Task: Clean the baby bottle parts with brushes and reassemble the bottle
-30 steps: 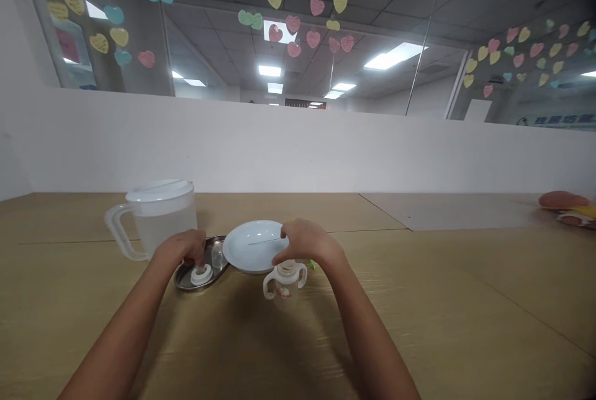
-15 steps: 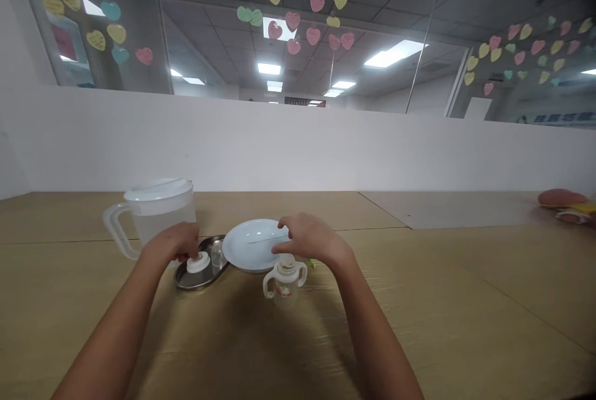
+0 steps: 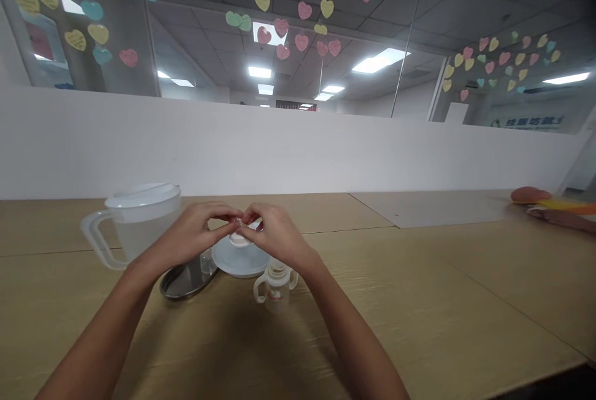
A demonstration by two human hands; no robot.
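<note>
My left hand (image 3: 200, 229) and my right hand (image 3: 274, 232) meet over a white bowl (image 3: 239, 261), fingertips pinching a white ring-shaped cap with a clear nipple (image 3: 240, 240) between them. Below and right of the bowl, a clear baby bottle (image 3: 277, 293) with two white handles stands upright, its top uncovered. An oval metal tray (image 3: 184, 281) lies left of the bowl, with a small clear cover (image 3: 207, 261) on its right part.
A lidded translucent pitcher (image 3: 146, 220) of clear liquid stands at the left, behind my left forearm. At the far right, another person's hand (image 3: 561, 217) is near an orange and yellow object (image 3: 535, 196). A white partition (image 3: 279, 151) rises behind the table.
My left hand has lifted the white cap off the tray and brought it over the bowl. My right hand has moved left from above the bottle and closed on the cap too.
</note>
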